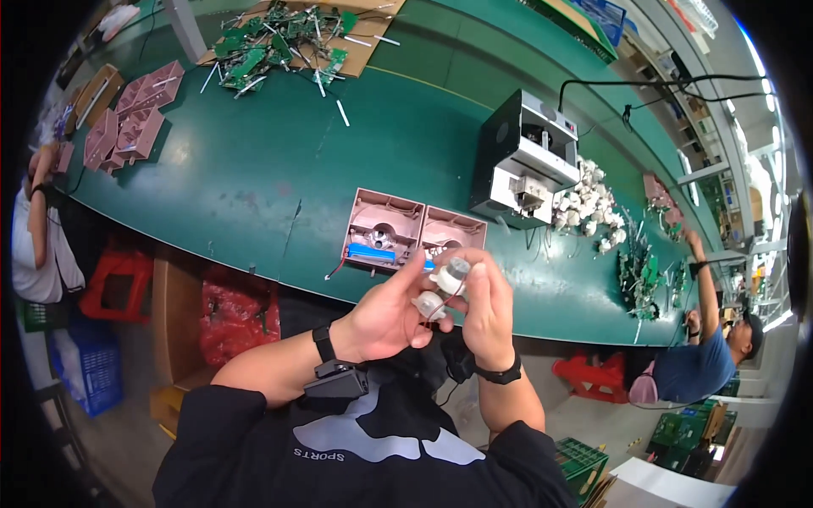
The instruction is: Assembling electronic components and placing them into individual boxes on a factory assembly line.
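Observation:
My left hand (391,311) and my right hand (489,305) meet close in front of my chest, below the table edge. Between their fingertips they hold small white motor parts (447,275) with thin red wires; a round white piece (428,305) sits lower, against my left fingers. Just beyond my hands, two pink plastic housings (412,233) lie side by side on the green table (254,169). The left housing holds a blue cylindrical cell (371,252).
A black and white box-shaped machine (523,161) stands right of the housings, with a heap of white parts (589,203) beside it. Green circuit boards (279,38) lie on cardboard at the far side. Pink housings (127,118) are stacked far left. Other people sit at both ends.

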Action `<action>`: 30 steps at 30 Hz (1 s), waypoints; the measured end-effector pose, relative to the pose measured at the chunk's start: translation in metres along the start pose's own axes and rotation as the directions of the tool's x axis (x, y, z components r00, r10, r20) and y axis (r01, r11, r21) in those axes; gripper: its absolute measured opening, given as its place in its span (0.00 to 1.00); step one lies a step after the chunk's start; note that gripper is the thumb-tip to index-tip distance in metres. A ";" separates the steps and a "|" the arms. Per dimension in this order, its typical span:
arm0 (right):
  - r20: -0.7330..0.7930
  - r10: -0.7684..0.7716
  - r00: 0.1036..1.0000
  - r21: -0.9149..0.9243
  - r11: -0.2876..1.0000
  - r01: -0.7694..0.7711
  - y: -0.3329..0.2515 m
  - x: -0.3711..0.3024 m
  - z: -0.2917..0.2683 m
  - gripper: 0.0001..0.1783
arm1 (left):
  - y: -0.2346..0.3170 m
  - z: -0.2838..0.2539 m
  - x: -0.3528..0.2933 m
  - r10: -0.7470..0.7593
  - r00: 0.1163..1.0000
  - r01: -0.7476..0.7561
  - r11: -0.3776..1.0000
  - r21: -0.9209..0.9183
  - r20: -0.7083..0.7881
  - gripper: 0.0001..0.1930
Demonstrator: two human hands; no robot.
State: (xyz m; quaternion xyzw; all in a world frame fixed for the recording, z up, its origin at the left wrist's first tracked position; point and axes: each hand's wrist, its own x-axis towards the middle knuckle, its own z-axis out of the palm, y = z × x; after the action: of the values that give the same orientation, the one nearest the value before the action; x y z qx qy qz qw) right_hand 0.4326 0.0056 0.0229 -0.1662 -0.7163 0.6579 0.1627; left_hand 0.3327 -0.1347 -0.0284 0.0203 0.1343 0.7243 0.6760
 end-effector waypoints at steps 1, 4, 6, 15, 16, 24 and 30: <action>0.033 -0.019 0.999 -0.056 0.998 0.020 0.003 -0.004 0.002 0.26 | -0.001 -0.004 -0.006 -0.012 1.000 0.012 1.000 -0.002 -0.011 0.33; 0.126 -0.102 0.987 -0.090 0.989 0.114 0.013 -0.008 0.004 0.26 | 0.003 -0.011 -0.028 0.018 0.999 -0.021 0.992 0.126 0.027 0.29; 0.175 -0.137 0.975 -0.109 0.982 0.157 0.015 -0.012 0.004 0.26 | 0.001 -0.011 -0.032 -0.002 1.000 0.000 0.979 0.203 0.009 0.28; 0.048 -0.316 0.948 -0.264 0.911 0.317 0.017 -0.031 0.015 0.19 | -0.003 -0.001 -0.051 0.229 0.967 -0.130 0.823 0.554 -0.114 0.25; 0.037 -0.311 0.950 -0.284 0.908 0.309 0.016 -0.035 0.015 0.17 | -0.003 -0.001 -0.051 0.321 0.939 -0.176 0.756 0.631 -0.124 0.25; 0.061 -0.150 0.987 -0.211 0.964 0.159 0.020 -0.052 0.015 0.20 | 0.004 0.003 -0.050 0.517 0.809 -0.223 -0.172 0.960 0.280 0.28; 0.112 -0.173 0.979 -0.266 0.944 0.197 0.017 -0.050 0.015 0.19 | 0.002 0.008 -0.056 0.494 0.820 -0.193 -0.236 0.952 0.289 0.29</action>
State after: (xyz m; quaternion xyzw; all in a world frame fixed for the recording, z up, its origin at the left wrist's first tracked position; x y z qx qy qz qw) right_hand 0.4709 -0.0287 0.0041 -0.0903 -0.8198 0.5402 0.1675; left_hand 0.3374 -0.1889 -0.0115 0.4722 0.6770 0.5353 0.1794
